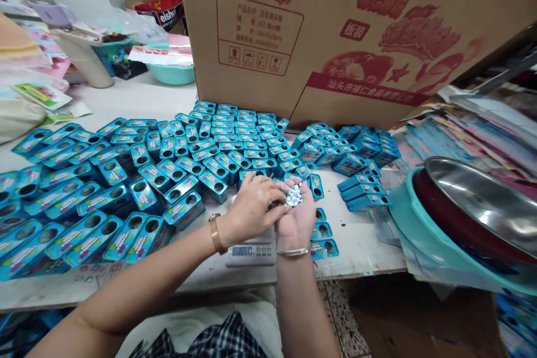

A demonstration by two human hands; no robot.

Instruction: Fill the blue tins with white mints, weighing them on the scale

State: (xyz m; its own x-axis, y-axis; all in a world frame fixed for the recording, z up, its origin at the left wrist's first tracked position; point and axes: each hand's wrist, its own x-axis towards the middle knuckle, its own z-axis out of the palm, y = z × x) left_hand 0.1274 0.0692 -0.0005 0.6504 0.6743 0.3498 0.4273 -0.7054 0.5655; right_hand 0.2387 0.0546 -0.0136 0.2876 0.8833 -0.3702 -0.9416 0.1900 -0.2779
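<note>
My right hand (298, 213) is cupped palm up and holds a small heap of white tablets (293, 194). My left hand (253, 206) reaches across and its fingertips pinch at that heap. Both hands hover over a small digital scale (250, 253) whose display shows digits. Several blue tins (180, 176) with round windows lie spread over the white table (361, 246) around the hands. A gold bracelet circles the left wrist and a silver bangle the right.
A large printed cardboard box (335, 33) stands behind the tins. At the right a steel bowl (482, 201) sits in a teal basin (419, 235). Bowls, bags and papers crowd the back left; stacked printed sheets (482, 123) lie at the right.
</note>
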